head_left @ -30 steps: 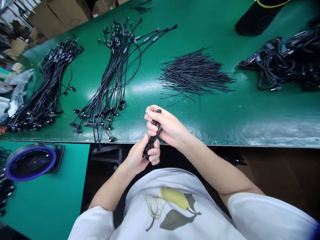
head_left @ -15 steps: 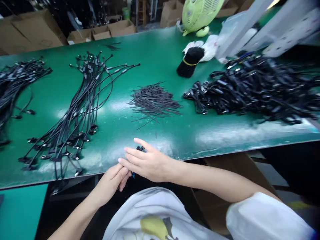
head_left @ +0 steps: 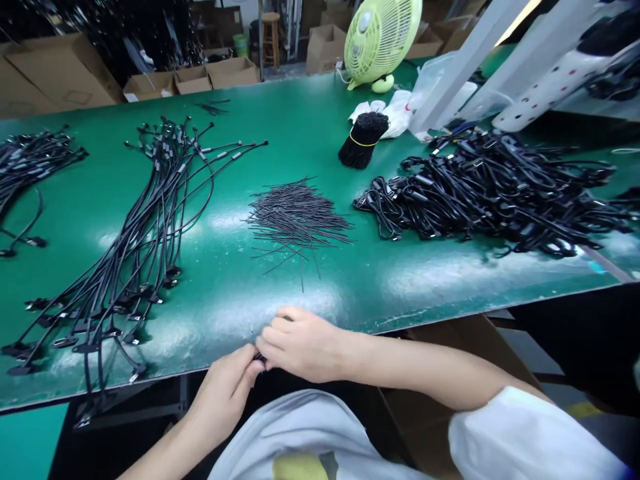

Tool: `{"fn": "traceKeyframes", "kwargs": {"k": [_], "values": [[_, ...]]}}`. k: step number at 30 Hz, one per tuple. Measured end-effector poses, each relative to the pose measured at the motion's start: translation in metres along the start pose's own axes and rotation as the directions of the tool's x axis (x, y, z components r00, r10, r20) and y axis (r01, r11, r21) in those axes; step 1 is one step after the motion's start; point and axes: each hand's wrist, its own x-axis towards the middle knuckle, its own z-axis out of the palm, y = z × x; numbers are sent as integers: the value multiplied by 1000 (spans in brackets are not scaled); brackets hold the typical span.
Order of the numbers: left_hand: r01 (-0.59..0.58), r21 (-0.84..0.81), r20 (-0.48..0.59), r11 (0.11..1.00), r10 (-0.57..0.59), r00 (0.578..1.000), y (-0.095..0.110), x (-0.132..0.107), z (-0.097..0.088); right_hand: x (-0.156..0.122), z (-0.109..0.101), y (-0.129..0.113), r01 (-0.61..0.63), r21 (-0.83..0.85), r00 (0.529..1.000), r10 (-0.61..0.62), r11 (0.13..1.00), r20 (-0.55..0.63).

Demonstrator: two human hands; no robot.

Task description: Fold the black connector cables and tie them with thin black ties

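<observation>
At the table's front edge my two hands meet around a small black cable (head_left: 259, 357), mostly covered by fingers. My left hand (head_left: 231, 381) pinches it from the left, thumb and fingers pressed together. My right hand (head_left: 303, 347) is closed around its other side, fingers curled. A pile of thin black ties (head_left: 300, 215) lies on the table just beyond them. To the left a bundle of straight black cables (head_left: 150, 220) is spread out, with plugs at both ends. Folded, bundled black cables (head_left: 480, 190) are heaped on the right.
A dense bunch of black ties (head_left: 364, 139) with a yellow band stands behind the loose pile. A green fan (head_left: 383, 40) is at the far edge near a grey post (head_left: 460, 73). More cables (head_left: 35, 163) lie far left; cardboard boxes (head_left: 233, 73) sit beyond the green table (head_left: 280, 293).
My right hand's fingers, spread half a second ago, have curled closed around the cable. Both hands have drawn together at the table edge. The camera view has shifted slightly.
</observation>
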Motion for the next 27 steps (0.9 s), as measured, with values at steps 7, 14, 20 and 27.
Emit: {"fn": "traceKeyframes", "kwargs": {"k": [7, 14, 20, 27], "values": [[63, -590, -111, 805, -158, 981, -17, 9, -3, -47, -3, 68, -833, 2, 535, 805, 554, -257], [27, -756, -82, 654, -136, 987, -8, 12, 8, -55, 20, 87, -872, -41, 488, 859, 488, -156], [-4, -847, -113, 532, -172, 979, 2, 9, 9, -56, 8, 84, -913, -27, 405, 893, 408, -195], [-61, -910, -113, 410, -105, 988, 11, 11, 17, -13, 8, 12, -566, 822, 428, 874, 61, 229]]}}
